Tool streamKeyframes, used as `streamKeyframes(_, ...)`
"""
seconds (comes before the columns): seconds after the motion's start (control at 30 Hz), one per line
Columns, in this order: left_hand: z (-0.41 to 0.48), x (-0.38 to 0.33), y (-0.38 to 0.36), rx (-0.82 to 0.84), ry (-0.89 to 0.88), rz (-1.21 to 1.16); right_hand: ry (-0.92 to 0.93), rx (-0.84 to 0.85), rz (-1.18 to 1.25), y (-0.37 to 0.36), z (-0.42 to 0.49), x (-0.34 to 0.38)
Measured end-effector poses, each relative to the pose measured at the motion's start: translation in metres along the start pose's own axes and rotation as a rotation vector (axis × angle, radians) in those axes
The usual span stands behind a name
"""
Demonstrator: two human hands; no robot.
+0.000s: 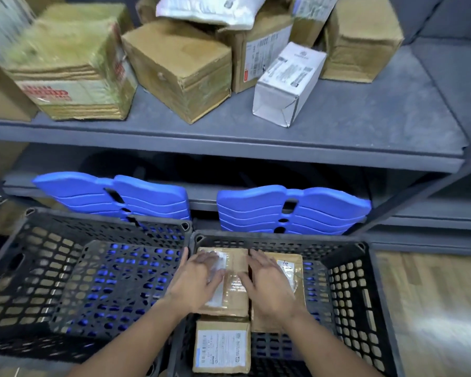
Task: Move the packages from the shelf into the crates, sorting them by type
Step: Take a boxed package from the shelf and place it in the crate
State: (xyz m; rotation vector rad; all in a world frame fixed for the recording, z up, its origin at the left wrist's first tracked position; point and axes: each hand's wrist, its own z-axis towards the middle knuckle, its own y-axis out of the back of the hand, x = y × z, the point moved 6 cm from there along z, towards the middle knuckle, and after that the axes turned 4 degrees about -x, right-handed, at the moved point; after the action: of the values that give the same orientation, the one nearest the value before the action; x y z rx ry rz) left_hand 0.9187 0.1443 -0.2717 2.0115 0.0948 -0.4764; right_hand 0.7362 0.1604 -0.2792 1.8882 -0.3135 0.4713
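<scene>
Three flat, rectangular brown cardboard parcels lie in the right crate, one of two black plastic lattice crates set just beside each other below the shelf; the other is the left crate. The taped parcel, glossy with clear tape, and the second parcel just beside it both run lengthwise away from the person, toward the shelf. The labelled parcel lies nearer, white label up. The left hand rests on the taped parcel and the right hand on the second parcel, each grip wide, fingers straight and spread, holding nothing. On the grey metal shelf sit at least five brown boxes, one white carton with a creased end, and one pale plastic mailer. Two blue ribbed plastic stacks stand behind the crates.
</scene>
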Motion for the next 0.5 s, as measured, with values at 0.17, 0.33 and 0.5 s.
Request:
streamKeyframes(0.17,-0.01,-0.016,0.039,-0.026,0.124,-0.313,-0.134,-0.035,0.174,0.063,-0.002,0.0)
streamKeyframes(0.33,-0.006,-0.033,0.098,-0.115,0.069,-0.219,-0.148,-0.074,0.187,0.121,0.0,0.018)
streamKeyframes(0.5,0.005,-0.036,0.16,-0.213,-0.032,0.119,-0.125,-0.165,0.095,0.158,0.006,0.041)
